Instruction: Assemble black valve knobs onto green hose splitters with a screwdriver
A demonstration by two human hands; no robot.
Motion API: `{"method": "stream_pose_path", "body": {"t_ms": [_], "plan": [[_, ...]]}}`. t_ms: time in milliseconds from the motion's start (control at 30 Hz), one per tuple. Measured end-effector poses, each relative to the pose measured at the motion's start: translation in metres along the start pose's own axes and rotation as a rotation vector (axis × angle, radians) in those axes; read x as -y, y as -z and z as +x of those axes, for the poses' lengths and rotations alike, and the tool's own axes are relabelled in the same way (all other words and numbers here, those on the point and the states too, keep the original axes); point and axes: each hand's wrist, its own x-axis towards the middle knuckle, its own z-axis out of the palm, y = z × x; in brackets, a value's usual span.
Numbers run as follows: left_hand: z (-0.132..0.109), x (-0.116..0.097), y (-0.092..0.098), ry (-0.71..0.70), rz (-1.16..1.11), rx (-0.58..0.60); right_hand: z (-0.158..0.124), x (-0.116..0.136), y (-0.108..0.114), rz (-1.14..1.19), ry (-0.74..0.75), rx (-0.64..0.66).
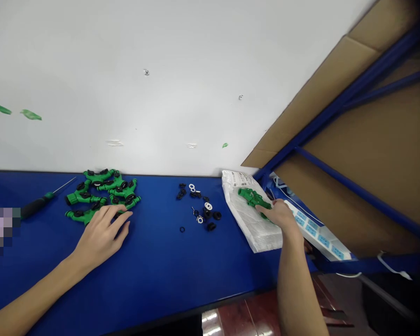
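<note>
One green plastic fitting (252,197) is gripped by the right hand (282,215) over a white plastic bag (261,233) — at the blue table (157,270)'s right edge; the left hand (100,233) is loosely opened.

1. Left of the frame's centre, we see a cluster of branched green fittings (108,186) with black parts, lying close together, the lowest partly covered.
2. Right of centre, we see a green piece (252,198), slanting down rightward; its lower end is partly hidden.
</note>
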Motion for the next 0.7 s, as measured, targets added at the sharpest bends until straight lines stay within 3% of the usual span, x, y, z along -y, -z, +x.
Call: {"method": "stream_pose_path", "body": {"t_ms": [267, 433, 500, 567, 633, 700], "plan": [[0.000, 0.001, 0.003, 0.043, -0.161, -0.016, -0.005, -0.021, 0.000, -0.126, -0.033, 0.059], [0.003, -0.003, 0.007, 0.058, -0.270, -0.078, -0.041, -0.020, 0.017, -0.004, 0.038, 0.083], [0.003, -0.008, 0.010, 0.075, -0.370, -0.097, -0.069, -0.005, 0.021, 0.271, 0.186, 0.062], [0.003, -0.015, 0.013, 0.141, -0.517, -0.075, -0.101, 0.024, 0.020, 0.501, 0.376, 0.151], [0.002, -0.024, 0.014, 0.279, -0.731, 0.055, -0.133, 0.064, 0.012, 0.602, 0.570, 0.314], [0.001, -0.031, 0.014, 0.451, -1.046, 0.267, -0.161, 0.108, -0.003, 0.601, 0.783, 0.506]]}}
